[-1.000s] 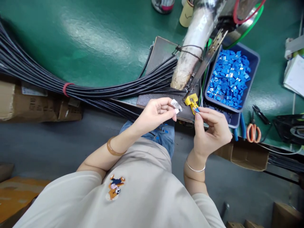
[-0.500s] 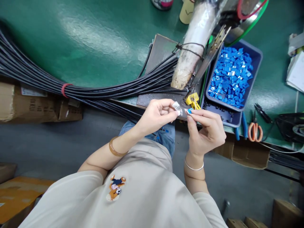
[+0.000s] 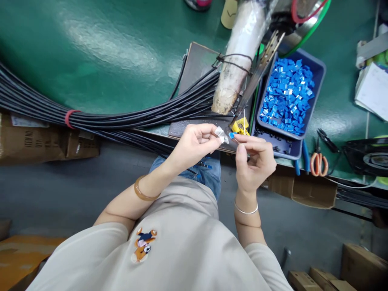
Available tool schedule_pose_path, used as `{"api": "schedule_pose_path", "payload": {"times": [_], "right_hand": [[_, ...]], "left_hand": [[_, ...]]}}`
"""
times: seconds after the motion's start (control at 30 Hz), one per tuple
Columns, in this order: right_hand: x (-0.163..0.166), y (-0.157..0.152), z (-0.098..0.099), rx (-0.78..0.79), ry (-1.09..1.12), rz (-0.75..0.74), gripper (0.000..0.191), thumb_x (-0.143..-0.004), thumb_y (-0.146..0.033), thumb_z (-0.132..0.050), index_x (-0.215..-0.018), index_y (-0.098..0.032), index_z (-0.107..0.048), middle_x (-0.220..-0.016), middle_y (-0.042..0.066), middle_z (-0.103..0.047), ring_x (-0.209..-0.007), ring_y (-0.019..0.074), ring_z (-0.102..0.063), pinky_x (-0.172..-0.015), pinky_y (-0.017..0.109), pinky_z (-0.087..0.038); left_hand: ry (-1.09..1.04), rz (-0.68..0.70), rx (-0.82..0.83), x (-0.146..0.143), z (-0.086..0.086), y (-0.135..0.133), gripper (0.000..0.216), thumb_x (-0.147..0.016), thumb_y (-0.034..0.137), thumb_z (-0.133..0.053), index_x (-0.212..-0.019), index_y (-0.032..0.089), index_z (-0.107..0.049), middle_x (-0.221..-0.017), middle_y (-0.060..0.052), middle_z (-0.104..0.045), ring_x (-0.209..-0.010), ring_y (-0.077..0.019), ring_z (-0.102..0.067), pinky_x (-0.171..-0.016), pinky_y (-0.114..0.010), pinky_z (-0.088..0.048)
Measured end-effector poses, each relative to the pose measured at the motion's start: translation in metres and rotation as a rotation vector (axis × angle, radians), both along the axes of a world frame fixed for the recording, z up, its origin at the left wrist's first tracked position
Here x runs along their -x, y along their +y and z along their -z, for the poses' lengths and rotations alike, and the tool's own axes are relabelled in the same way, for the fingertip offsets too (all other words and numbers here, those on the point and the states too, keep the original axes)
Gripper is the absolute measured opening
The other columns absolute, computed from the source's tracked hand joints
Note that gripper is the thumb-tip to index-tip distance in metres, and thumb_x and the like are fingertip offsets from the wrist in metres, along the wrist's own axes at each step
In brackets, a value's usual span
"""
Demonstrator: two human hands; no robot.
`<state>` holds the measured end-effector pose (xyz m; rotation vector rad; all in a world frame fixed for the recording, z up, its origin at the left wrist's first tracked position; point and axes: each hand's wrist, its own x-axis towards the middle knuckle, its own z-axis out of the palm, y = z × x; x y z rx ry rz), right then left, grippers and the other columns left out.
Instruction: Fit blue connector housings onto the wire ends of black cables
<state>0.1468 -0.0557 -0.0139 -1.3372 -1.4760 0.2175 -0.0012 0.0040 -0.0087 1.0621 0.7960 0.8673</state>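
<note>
My left hand [image 3: 195, 144] pinches a small silvery-white piece [image 3: 221, 134] at its fingertips, above my lap at the bench edge. My right hand [image 3: 254, 161] pinches a small blue connector piece [image 3: 233, 135] and holds it right against the silvery piece. Behind both hands sits a yellow fixture [image 3: 242, 125] on a dark plate [image 3: 200, 68]. A blue tray [image 3: 318, 76] full of the same blue pieces stands to the right of it.
A thick bundle of black cables [image 3: 121, 117] with a red tie [image 3: 69, 117] runs across the green bench [image 3: 106, 48]. A wrapped machine arm [image 3: 239, 56] hangs over the plate. Orange-handled scissors [image 3: 317, 161] and black cutters [image 3: 325, 139] lie right of the tray. Cardboard boxes [image 3: 45, 141] sit below left.
My right hand has carried the blue piece leftward from near the yellow fixture until it meets the silvery piece in my left hand. The left hand has barely moved.
</note>
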Motion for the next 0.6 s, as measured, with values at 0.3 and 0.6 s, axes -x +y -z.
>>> {"api": "schedule_pose_path", "payload": {"times": [0.3, 0.6], "right_hand": [[-0.004, 0.008, 0.003, -0.104, -0.121, -0.049, 0.017, -0.082, -0.007, -0.066, -0.084, -0.022, -0.058, -0.097, 0.002, -0.075, -0.088, 0.0172, -0.073, -0.077, 0.034, -0.060], [-0.010, 0.013, 0.001, -0.138, -0.240, -0.068, 0.021, -0.080, -0.006, -0.066, -0.085, -0.023, -0.056, -0.098, 0.002, -0.076, -0.086, 0.0179, -0.074, -0.075, 0.033, -0.059]], "left_hand": [[0.014, -0.029, -0.031, -0.003, -0.003, 0.008, 0.013, -0.073, 0.021, -0.070, -0.065, 0.012, -0.064, -0.057, 0.002, -0.054, -0.050, -0.0049, -0.045, -0.047, -0.017, -0.035], [0.020, -0.037, -0.044, -0.003, -0.004, 0.010, 0.011, -0.073, 0.017, -0.068, -0.063, 0.013, -0.063, -0.054, 0.002, -0.053, -0.049, -0.0051, -0.043, -0.047, -0.017, -0.035]]}}
